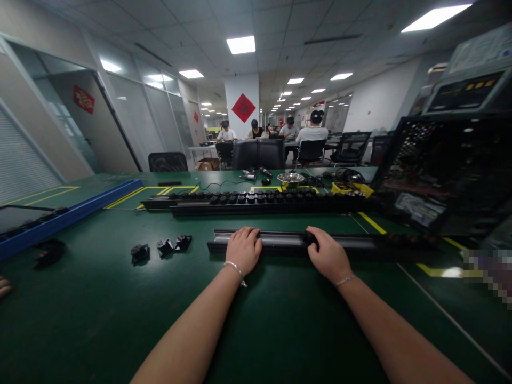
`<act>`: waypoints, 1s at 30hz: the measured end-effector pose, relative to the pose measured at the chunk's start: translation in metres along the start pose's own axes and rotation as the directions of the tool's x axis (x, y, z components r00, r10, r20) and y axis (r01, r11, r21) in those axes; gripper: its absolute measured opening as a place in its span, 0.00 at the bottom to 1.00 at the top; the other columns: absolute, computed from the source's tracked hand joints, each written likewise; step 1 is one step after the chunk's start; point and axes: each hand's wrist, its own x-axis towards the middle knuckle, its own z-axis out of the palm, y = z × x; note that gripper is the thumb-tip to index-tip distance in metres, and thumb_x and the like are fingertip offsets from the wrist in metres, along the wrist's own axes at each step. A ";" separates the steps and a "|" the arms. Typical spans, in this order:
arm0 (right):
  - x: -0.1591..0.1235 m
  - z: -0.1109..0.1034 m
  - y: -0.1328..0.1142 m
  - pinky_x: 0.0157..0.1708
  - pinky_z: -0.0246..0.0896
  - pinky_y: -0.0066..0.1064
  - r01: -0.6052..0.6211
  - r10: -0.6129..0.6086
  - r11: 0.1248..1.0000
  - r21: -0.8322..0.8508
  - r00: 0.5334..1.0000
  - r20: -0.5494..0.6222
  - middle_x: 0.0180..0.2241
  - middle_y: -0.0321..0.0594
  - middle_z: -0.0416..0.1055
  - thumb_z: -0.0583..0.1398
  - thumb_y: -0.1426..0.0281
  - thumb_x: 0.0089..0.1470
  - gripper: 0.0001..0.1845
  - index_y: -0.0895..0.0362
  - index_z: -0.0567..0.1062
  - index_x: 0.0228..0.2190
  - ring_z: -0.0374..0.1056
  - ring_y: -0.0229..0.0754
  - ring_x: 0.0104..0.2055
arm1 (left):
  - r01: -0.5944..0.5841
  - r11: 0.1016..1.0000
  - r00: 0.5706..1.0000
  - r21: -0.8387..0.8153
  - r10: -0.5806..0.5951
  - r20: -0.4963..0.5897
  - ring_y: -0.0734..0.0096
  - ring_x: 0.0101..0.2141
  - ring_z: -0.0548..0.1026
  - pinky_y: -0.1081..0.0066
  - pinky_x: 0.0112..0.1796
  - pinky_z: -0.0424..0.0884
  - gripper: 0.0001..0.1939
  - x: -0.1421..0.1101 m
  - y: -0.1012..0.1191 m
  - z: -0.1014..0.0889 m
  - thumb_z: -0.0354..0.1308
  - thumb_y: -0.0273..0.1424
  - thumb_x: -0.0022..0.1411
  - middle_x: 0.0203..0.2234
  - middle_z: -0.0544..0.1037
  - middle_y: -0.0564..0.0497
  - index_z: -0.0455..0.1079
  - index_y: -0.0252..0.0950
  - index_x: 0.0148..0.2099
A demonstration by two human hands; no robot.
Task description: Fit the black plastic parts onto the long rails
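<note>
A long black channel rail lies crosswise on the green table before me, its inner face shiny toward the left end. My left hand is closed over the rail near that end, fingers curled across its far edge. Further right, my right hand grips a small black part at the rail's channel; the fingers hide much of it. Whether the part touches the channel floor, I cannot tell. Left of the rail sit three small black parts with metallic tops, including a black module.
Behind the rail stand longer black rails filled with round black parts. A metal bowl, a yellow tray and cables lie farther back. A blue rail runs along the left; another person's fingers show there. A dark equipment rack rises right.
</note>
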 end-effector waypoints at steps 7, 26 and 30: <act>0.002 -0.003 -0.002 0.46 0.64 0.39 0.027 -0.029 0.996 -0.083 0.999 -0.024 0.42 0.46 0.70 0.52 0.75 0.47 0.19 0.58 0.74 0.41 0.67 0.47 0.45 | -0.010 1.000 1.000 0.002 0.010 -0.011 0.63 0.51 0.66 0.61 0.52 0.60 0.17 0.000 -0.001 0.002 0.46 0.35 0.64 0.49 0.72 0.47 0.67 0.38 0.52; 0.002 -0.010 -0.008 0.42 0.64 0.38 0.000 0.000 0.998 -0.058 1.000 -0.001 0.42 0.45 0.71 0.52 0.73 0.48 0.18 0.58 0.71 0.42 0.68 0.46 0.41 | -0.005 1.000 1.000 -0.012 0.005 -0.009 0.63 0.52 0.66 0.60 0.53 0.60 0.17 -0.001 -0.001 0.001 0.45 0.36 0.64 0.50 0.72 0.48 0.67 0.40 0.52; 0.002 -0.008 -0.007 0.42 0.64 0.38 0.016 -0.017 0.999 -0.048 1.000 -0.019 0.40 0.44 0.71 0.52 0.73 0.48 0.18 0.57 0.71 0.42 0.68 0.45 0.40 | -0.003 1.000 1.000 -0.019 0.003 -0.009 0.63 0.52 0.66 0.61 0.54 0.59 0.17 -0.001 -0.001 0.001 0.46 0.36 0.64 0.50 0.72 0.48 0.66 0.40 0.52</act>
